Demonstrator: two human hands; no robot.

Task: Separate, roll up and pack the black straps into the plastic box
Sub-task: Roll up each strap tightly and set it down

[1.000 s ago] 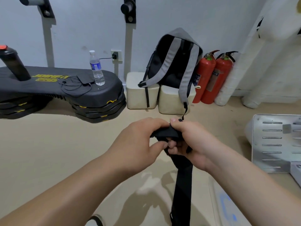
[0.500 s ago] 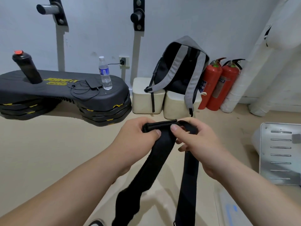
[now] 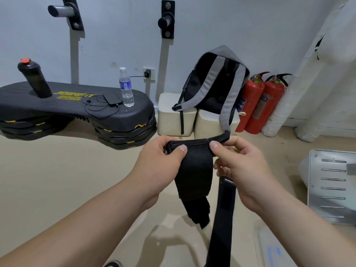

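Out in front of me, above the floor [image 3: 57,180], my left hand [image 3: 159,166] and right hand [image 3: 244,168] each pinch the top edge of the black strap [image 3: 194,170], so I should hold it taut and roll tight, letting the tail [image 3: 225,209] hang free.

Gym storage corner, stacked balance boards [image 3: 119,116], wall-mounted bar pegs [image 3: 165,21], fire extinguishers [image 3: 258,105]

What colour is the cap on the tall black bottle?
Orange-red cap on the bottle; the head view shows it.
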